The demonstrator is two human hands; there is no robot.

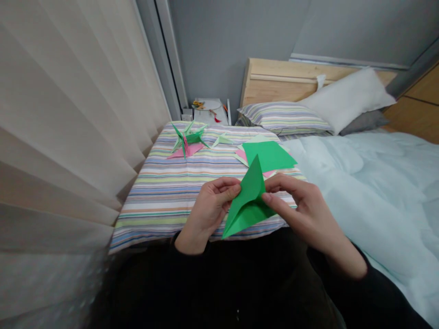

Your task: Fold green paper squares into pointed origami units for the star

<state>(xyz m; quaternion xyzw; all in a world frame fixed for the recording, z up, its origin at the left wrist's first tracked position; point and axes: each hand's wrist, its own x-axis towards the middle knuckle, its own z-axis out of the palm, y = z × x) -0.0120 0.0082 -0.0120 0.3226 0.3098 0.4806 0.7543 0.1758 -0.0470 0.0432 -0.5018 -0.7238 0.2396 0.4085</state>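
A pair of hands working folded paper above a cloth-covered worktop [154, 203], with places given relative to the paper stack [270, 154] on it, left and right as the seated person has them. The green sheet [247, 194] is held up just on the person's side of the paper stack, its upper tip overlapping the stack's near edge in view; it is partly folded, with one point directed upward, another directed down and left, and a curved, shadowed opening between its two layers. The left hand [212, 208], nearer the person than the paper stack and to its left, has its fingers closed in a pinch on the left edge of the green sheet, thumb in front. The right hand [307, 210], nearer the person and slightly to the right, grips the opposite edge between thumb and bent forefinger, with almost no gap between them. Pink and pale green corners project beneath the stack's green top. Left of the paper stack lies a small pale green folded piece [222, 140]; farther left, a spiky green folded model [191, 137] stands beside a flat pink piece [188, 151], overlapping it in view. Beyond the stack rests a striped pillow [288, 118]; to its right spreads a pale blue quilt [373, 183].
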